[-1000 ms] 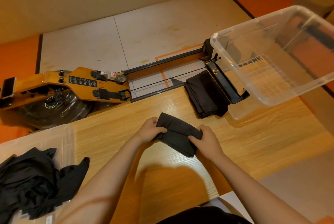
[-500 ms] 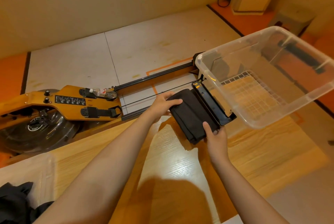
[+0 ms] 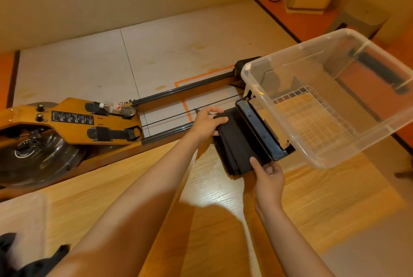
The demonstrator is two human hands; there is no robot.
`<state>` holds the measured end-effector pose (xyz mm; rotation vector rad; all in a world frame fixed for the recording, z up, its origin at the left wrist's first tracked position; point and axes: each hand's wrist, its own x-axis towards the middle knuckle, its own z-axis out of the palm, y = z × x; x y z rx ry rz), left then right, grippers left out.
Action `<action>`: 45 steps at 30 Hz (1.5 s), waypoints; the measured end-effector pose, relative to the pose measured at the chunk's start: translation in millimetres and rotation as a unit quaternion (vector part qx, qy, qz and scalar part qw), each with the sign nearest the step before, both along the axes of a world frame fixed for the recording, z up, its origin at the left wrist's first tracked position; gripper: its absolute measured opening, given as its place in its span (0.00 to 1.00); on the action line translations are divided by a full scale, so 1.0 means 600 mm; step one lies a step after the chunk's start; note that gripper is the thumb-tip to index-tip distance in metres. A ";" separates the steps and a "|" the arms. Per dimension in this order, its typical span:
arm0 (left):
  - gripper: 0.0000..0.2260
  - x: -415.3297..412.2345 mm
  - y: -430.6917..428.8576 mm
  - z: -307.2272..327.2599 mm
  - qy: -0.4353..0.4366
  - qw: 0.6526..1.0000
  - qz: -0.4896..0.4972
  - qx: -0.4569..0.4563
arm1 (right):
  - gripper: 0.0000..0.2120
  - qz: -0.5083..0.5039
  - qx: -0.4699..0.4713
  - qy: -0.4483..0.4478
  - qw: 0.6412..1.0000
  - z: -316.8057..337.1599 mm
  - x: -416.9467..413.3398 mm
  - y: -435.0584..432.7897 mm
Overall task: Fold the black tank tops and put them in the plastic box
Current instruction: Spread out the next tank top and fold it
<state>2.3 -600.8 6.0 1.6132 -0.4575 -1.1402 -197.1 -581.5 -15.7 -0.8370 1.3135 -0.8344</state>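
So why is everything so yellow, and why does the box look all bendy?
In the head view, warm yellow light tints everything; the wide lens bends the plastic box; the arms throw a dark shadow on the table, beside a shiny patch; the black tank tops show little detail.

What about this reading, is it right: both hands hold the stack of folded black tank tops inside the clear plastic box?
Not quite. The head view shows the left hand and right hand holding the stack of folded black tank tops on the light wooden table, beside the clear plastic box, not inside it.
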 end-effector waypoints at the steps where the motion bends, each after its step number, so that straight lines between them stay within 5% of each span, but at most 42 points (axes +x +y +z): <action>1: 0.09 0.002 -0.003 0.004 0.004 1.000 0.004 -0.014 | 0.19 -0.008 -0.007 -0.003 1.000 0.005 0.003 -0.002; 6: 0.09 0.003 -0.020 0.003 0.001 1.000 0.015 -0.027 | 0.19 -0.033 -0.016 -0.015 0.999 0.008 0.015 -0.020; 10: 0.08 0.001 -0.027 -0.028 -0.060 0.997 -0.002 0.044 | 0.09 -0.042 0.000 0.029 0.999 0.000 0.019 -0.018; 16: 0.07 0.003 -0.034 -0.031 -0.168 0.984 -0.037 0.041 | 0.10 -0.073 0.026 0.015 0.997 -0.006 0.021 -0.014; 22: 0.09 0.004 -0.021 -0.033 -0.303 0.953 -0.018 -0.004 | 0.07 0.023 -0.098 0.126 0.987 0.004 0.006 0.006; 24: 0.10 -0.002 -0.006 -0.035 -0.310 0.951 0.021 -0.015 | 0.07 0.097 -0.216 0.224 0.945 -0.003 -0.010 0.021; 27: 0.15 -0.036 0.030 -0.047 -0.257 0.963 0.083 -0.014 | 0.15 0.220 -0.390 0.326 0.832 -0.023 -0.028 0.037; 31: 0.25 -0.106 0.082 -0.078 -0.069 0.988 0.130 0.043 | 0.25 0.324 -0.450 0.374 0.743 -0.027 -0.014 0.027; 35: 0.24 -0.147 0.106 -0.092 -0.014 0.996 0.085 0.014 | 0.30 0.369 -0.437 0.430 0.699 -0.027 0.014 0.004; 38: 0.19 -0.146 0.102 -0.091 -0.057 0.993 0.098 0.015 | 0.28 0.403 -0.427 0.464 0.663 -0.034 0.022 -0.006; 43: 0.14 -0.135 0.096 -0.094 -0.183 0.978 0.101 0.024 | 0.25 0.374 -0.411 0.454 0.696 -0.033 0.018 0.001; 45: 0.16 -0.137 0.091 -0.093 -0.170 0.981 0.082 0.036 | 0.23 0.354 -0.407 0.457 0.708 -0.032 0.022 -0.001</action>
